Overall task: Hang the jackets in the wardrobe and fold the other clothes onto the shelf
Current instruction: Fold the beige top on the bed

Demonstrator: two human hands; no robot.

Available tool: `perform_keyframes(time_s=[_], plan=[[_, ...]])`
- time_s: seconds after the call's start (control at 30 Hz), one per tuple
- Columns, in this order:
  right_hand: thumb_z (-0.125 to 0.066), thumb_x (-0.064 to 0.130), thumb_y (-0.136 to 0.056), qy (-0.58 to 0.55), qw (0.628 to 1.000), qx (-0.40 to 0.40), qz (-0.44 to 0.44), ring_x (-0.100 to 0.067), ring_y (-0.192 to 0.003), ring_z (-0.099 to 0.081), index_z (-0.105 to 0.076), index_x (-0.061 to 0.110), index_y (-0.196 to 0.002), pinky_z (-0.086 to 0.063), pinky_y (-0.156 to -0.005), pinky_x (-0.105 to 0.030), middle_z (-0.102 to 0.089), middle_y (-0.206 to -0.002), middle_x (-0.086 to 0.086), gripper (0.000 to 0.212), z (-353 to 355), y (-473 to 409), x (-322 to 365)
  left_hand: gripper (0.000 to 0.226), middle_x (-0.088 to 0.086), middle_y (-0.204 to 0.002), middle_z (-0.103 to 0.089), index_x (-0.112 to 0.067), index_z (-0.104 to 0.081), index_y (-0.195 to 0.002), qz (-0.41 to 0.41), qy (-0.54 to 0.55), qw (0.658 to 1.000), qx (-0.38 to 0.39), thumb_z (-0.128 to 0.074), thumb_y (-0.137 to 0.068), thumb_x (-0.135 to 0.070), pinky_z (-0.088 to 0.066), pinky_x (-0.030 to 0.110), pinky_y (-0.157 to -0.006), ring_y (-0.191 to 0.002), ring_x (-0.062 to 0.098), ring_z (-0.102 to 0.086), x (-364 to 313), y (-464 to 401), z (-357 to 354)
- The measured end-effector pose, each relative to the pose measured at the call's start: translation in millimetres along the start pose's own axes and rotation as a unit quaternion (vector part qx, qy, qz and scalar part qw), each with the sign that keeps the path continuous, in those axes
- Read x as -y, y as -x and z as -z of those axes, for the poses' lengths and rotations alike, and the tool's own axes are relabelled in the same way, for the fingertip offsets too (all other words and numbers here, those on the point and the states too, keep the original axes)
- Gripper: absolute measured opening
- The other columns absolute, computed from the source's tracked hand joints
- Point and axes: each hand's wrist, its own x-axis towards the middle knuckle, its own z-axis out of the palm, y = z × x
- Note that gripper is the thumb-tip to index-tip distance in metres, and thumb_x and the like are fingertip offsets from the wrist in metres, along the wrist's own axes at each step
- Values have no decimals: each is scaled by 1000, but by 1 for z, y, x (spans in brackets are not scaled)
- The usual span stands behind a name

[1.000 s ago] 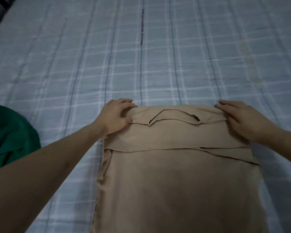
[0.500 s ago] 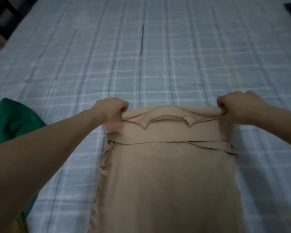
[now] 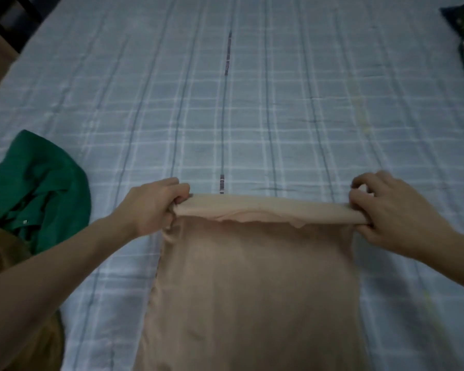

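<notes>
The left hand [image 3: 153,207] is pinching one end of the tan shirt [image 3: 255,285]. The right hand [image 3: 391,210] is pinching the other end. The shirt is lying on the checked bed sheet [image 3: 252,116].

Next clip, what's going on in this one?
A person is folding a beige garment laid flat on a plaid bedsheet. The left hand and right hand each grip one end of its far edge, which is lifted and turned toward the person. A crumpled green garment lies on the bed to the left, untouched. No wardrobe or shelf is in view.
</notes>
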Motion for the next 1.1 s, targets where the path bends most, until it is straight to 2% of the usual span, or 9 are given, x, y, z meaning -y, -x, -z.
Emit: perform_keyframes(time_s=[0.13, 0.23, 0.37, 0.5, 0.57, 0.63, 0.73, 0.87, 1.1], plan=[[-50, 35, -69, -40, 997, 41, 44, -35, -105, -54, -65, 17, -89, -50, -80, -41, -56, -122, -17, 31, -18, 40, 26, 17, -16, -78, -33, -33, -26, -76, -48, -9, 999, -11, -38, -87, -37, -27, 23, -48, -69, 11, -49, -6, 42, -31], [-61, 31, -70, -53, 993, 103, 38, -34, -105, -55, -62, 19, -91, -52, -75, -39, -53, -123, -13, 25, -36, 65, 45, 13, -14, -80, -39, -33, -29, -79, -55, -16, 998, 6, -42, -81, -33, -27, 24, -48, -67, 15, -51, -10, 59, -59], [-78, 20, -58, -64, 989, 136, -9, -32, -100, -57, -57, 20, -93, -49, -67, -35, -53, -122, -13, 40, -54, 83, 59, 18, -10, -81, -46, -30, -35, -79, -55, -24, 997, 47, -48, -67, -26, -21, 23, -46, -73, 15, -48, -12, 73, -85], [-59, 54, -53, -51, 971, 230, -39, -24, -93, -62, -48, 28, -95, -48, -60, -34, -57, -118, -1, 50, -49, 85, 66, 20, -14, -92, -46, -29, -42, -80, 1, 19, 985, 172, -48, -67, -43, -33, 23, -60, -93, 13, -48, -18, 70, -80], [-44, 56, -64, -64, 973, 194, -109, -24, -91, -59, -50, 28, -92, -46, -71, -35, -56, -108, 3, 40, -40, 72, 74, 26, -14, -87, -53, -29, -47, -79, 77, 41, 984, 153, -36, -75, -53, -42, 28, -68, -87, 11, -55, -25, 62, -69], [-42, 45, -73, -135, 970, 84, -183, -31, -93, -57, -56, 20, -102, -47, -73, -37, -57, -113, -5, 41, -39, 55, 88, 30, -14, -91, -57, -33, -56, -86, 91, 43, 995, 7, -35, -81, -54, -43, 32, -71, -86, 18, -58, -32, 53, -69], [-44, 35, -81, -170, 958, -17, -231, -35, -123, -49, -49, 5, -133, -44, -96, -43, -46, -143, -17, 60, -54, 28, 113, 46, 1, -131, -53, -27, -62, -116, 100, 28, 992, -74, -40, -80, -46, -37, 43, -93, -116, 30, -49, -49, 42, -79], [-41, 38, -86, -151, 962, 15, -227, -32, -144, -27, -33, 8, -147, -28, -111, -52, -24, -158, -12, 68, -72, -8, 148, 58, 6, -160, -20, -26, -42, -143, 75, 54, 994, -65, -38, -87, -41, -11, 46, -115, -147, 28, -15, -86, 23, -99], [-31, 46, -95, -164, 956, 72, -231, -20, -147, -21, -34, 16, -150, -14, -117, -51, -23, -159, -4, 63, -110, -33, 190, 57, -5, -162, -2, -34, -23, -151, 79, 121, 989, -18, -26, -95, -39, 5, 40, -120, -149, 13, 7, -107, -3, -137]])
